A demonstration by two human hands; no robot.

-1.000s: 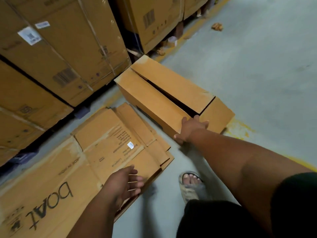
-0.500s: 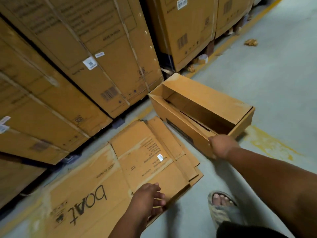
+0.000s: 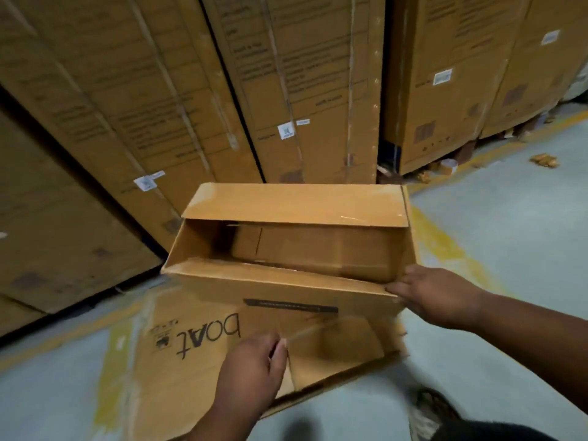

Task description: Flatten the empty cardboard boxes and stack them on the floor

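Just in front of the person, an open cardboard box point(image 3: 288, 278) hangs above the floor, its long opening turned up toward the camera so that its bare brown inside shows. One long top flap point(image 3: 296, 203) stands folded back on the far side, and the near long flap runs along the front edge; a dark strip of print crosses the near wall. At the box's near right corner the right hand point(image 3: 436, 296) grips the edge, fingers curled over the rim and reaching into the opening. Below the box, flattened cardboard point(image 3: 197, 367) lies on the grey concrete floor point(image 3: 496, 237), its upper sheet printed with the word "boAt" upside down to the camera. Over the near part of that sheet sits the left hand point(image 3: 251, 374), fingers loosely curled; motion blur hides whether they touch or hold the cardboard, so I cannot tell its grip. Faded yellow paint marks the floor beside the flattened sheets on the left and again to the right of the box. Behind everything, tall stacked cartons point(image 3: 286, 90) with white labels and strapping fill the background, with a dark gap between two of them. Near the lower right edge a sandalled foot point(image 3: 429, 409) stands on the floor, blurred.
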